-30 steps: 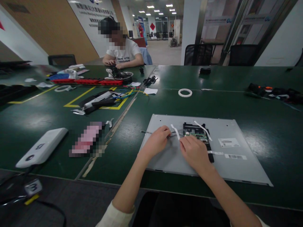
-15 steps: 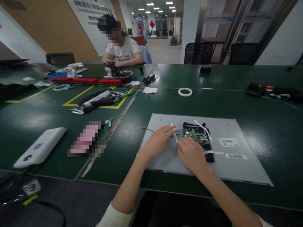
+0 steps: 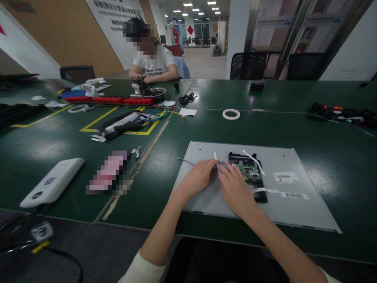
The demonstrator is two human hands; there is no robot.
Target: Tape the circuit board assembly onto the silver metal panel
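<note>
A grey metal panel (image 3: 294,204) lies flat on the green table in front of me. A black bracket with a green circuit board (image 3: 249,171) sits near its middle, with white tape strips (image 3: 253,156) beside it. My left hand (image 3: 200,177) and my right hand (image 3: 234,188) meet just left of the board, fingertips pinched together on a thin cable and a white tape strip (image 3: 216,157). A thin grey wire (image 3: 184,160) runs left from under my left hand. What the fingertips grip is mostly hidden.
A white device (image 3: 53,181) and a pink blurred object (image 3: 108,171) lie to my left. A white tape ring (image 3: 231,114) sits beyond the panel. Across the table a person in a white shirt (image 3: 154,65) works near red trays (image 3: 108,100). Tools (image 3: 341,112) lie at the far right.
My right hand has moved left and forward, closing the gap with my left hand over the tape strip. The view shifted slightly.
</note>
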